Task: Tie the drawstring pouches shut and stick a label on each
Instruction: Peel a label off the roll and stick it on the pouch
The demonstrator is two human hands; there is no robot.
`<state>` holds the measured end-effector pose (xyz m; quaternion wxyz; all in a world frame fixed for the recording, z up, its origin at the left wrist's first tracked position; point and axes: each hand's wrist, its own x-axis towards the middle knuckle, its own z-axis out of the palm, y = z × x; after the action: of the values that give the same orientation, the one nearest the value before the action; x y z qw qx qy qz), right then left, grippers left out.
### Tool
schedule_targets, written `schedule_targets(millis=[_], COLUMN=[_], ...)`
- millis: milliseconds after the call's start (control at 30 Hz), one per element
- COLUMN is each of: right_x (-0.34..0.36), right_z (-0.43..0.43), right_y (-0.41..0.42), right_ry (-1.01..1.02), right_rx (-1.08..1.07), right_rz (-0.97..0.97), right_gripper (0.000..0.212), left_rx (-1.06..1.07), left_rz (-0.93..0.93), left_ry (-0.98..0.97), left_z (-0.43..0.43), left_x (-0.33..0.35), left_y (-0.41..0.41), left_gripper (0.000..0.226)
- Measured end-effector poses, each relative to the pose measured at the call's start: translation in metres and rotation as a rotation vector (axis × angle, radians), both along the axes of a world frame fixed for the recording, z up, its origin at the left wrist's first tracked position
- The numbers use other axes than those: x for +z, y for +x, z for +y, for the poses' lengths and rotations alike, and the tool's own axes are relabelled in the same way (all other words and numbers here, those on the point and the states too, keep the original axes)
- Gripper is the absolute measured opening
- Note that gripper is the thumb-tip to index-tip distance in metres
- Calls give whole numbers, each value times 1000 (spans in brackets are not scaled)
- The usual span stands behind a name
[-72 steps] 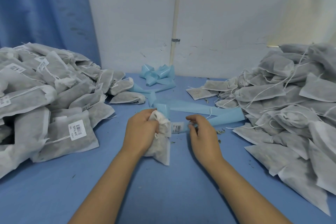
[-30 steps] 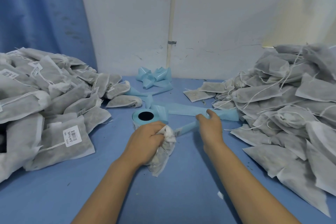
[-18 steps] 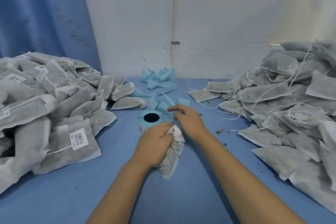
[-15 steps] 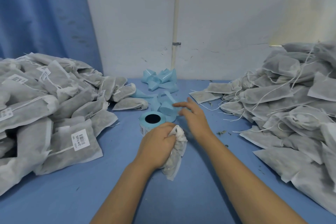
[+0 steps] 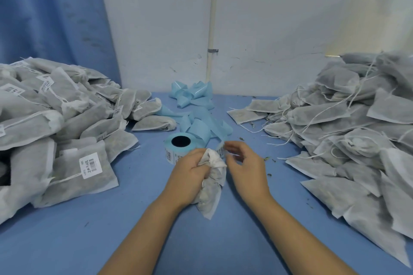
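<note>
Labelling: your left hand (image 5: 190, 174) grips the pouch (image 5: 212, 185); whether your half-curled right hand (image 5: 245, 163) has the label (image 5: 220, 151) is unclear. Peel it, press it on.

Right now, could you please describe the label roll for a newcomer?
On the blue table, look between the labelled pile and the unlabelled pile, just beyond the left hand. The label roll is the only round thing, pale blue with a dark core.
</note>
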<state>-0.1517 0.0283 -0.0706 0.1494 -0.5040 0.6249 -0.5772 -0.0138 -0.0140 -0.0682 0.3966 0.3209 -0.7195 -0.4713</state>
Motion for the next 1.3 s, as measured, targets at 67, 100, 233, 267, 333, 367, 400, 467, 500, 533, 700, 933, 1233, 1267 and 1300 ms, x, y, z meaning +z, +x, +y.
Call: schedule_targets(millis=[67, 100, 233, 267, 333, 367, 400, 467, 500, 533, 700, 933, 1233, 1267, 1300], right_x=[0, 0, -3, -3, -4, -5, -5, -4, -3, -2, -2, -1, 4, 7, 10], right_z=[2, 2, 0, -1, -2, -2, -2, -2, -3, -3, -4, -3, -1, 0, 2], right_y=[0, 0, -2, -2, -1, -1, -1, -1, -3, -4, -5, -11, -4, 0, 4], right_ry=[46, 55, 89, 91, 80, 74, 71, 61, 50, 40, 49, -49, -134, -170, -208], right_rx=[83, 117, 135, 129, 133, 134, 128, 110, 103, 98, 77, -43, -63, -49, -37], right_rz=[32, 29, 54, 45, 15, 6, -1, -46, -77, -99, -115, -301, -514, -552, -561], right_gripper=[26, 29, 30, 29, 23, 20, 18, 12, 10, 10, 10, 20, 26, 22, 19], left_rx=[-14, -17, -22, -26, -38, -43, -43, -36, -35, -35, 75, 118, 62, 59, 57], left_rz=[33, 45, 70, 69, 57, 56, 62, 73, 72, 67, 24, 15, 221, 264, 310], left_ry=[45, 60, 108, 107, 92, 91, 96, 87, 64, 38, -74, -67, 148, 183, 219], left_z=[2, 3, 4, 4, 4, 4, 5, 7, 7, 7, 5, 4, 0, -2, -3], left_x=[-1, -1, 1, 2, 2, 2, 3, 4, 4, 3, 0, 1, 6, 6, 6], left_y=[2, 2, 3, 3, 4, 5, 5, 6, 6, 6, 5, 4, 8, 9, 11], left_gripper=[16, 15, 32, 34, 34, 31, 28, 26, 29, 33, 28, 31, 57, 57, 54])
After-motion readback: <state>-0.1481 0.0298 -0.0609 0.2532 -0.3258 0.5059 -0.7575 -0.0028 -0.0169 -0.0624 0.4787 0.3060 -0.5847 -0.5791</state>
